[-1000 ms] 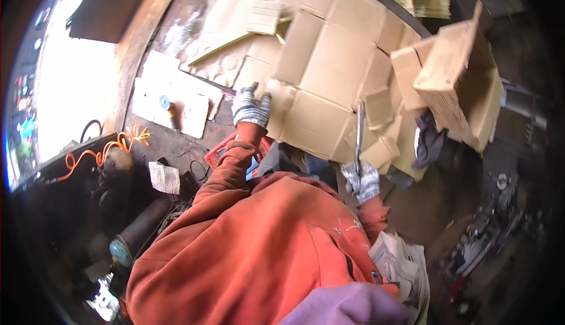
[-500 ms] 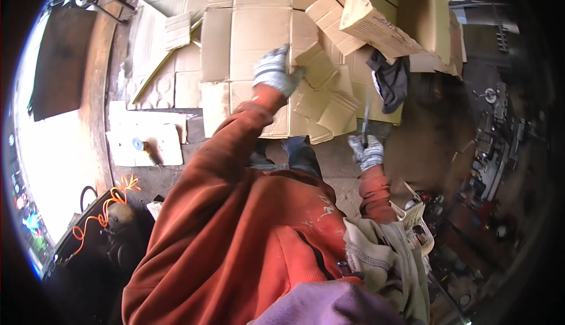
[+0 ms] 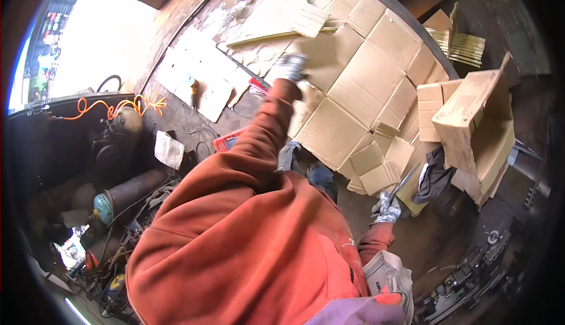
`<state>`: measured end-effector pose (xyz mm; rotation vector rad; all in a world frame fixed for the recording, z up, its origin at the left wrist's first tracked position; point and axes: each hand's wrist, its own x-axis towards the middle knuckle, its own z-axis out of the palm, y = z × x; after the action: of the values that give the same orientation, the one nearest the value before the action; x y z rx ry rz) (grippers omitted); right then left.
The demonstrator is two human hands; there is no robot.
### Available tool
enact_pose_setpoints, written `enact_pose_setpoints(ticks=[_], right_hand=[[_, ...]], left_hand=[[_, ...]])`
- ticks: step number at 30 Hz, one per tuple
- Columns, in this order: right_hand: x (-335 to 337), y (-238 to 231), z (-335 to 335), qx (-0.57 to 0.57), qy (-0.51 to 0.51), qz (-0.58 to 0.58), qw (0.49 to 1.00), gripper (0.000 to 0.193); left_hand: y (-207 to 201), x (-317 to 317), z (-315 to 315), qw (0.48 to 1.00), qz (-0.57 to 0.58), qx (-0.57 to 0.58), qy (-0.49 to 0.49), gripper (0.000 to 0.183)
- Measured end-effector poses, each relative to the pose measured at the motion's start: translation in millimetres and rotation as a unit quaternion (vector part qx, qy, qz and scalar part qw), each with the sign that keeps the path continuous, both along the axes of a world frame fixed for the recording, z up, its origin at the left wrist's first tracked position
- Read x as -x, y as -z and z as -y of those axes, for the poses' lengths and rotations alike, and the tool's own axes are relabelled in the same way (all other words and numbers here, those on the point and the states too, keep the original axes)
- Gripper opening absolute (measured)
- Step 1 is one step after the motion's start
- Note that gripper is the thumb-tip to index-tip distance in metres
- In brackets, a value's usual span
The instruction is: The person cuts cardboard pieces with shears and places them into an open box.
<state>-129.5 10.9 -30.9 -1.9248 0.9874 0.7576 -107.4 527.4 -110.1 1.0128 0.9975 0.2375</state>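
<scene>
My left hand [image 3: 288, 69], in a patterned grey-white glove, is smeared by motion above the left side of the flattened cardboard sheet [image 3: 347, 92]. A blurred brown cardboard piece [image 3: 323, 54] lies right beside its fingers; whether they grip it I cannot tell. Closer to my body on the right, my gloved right hand [image 3: 386, 208] is closed round a knife [image 3: 406, 177] with a long thin blade pointing up and away. Just beyond that blade, folded cardboard flaps [image 3: 379, 163] rest on the near right part of the sheet.
An open cardboard box [image 3: 471, 119] stands at the right, with dark cloth [image 3: 434, 175] beside it. On the left are a white board [image 3: 197, 69], a yellow-black corded power tool [image 3: 193, 92], an orange coiled hose [image 3: 112, 108] and a gas cylinder [image 3: 126, 195]. Metal parts [image 3: 465, 278] crowd the lower right.
My view has swung to the left, bringing the cylinder and more of the left floor into sight. My left hand has moved leftward over the cardboard; my right hand still grips the knife.
</scene>
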Motion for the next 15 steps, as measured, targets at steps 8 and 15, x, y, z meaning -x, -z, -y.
enact_pose_setpoints(ticks=[8,15], right_hand=[[-14,-1,-14,0.048,-0.044,-0.015,0.998,0.027],[-25,-8,-24,0.029,-0.08,-0.004,0.996,0.028]], left_hand=[[58,101,-155,0.927,0.022,0.099,-0.362,0.036],[58,41,-200,0.967,0.073,-0.046,-0.238,0.039]])
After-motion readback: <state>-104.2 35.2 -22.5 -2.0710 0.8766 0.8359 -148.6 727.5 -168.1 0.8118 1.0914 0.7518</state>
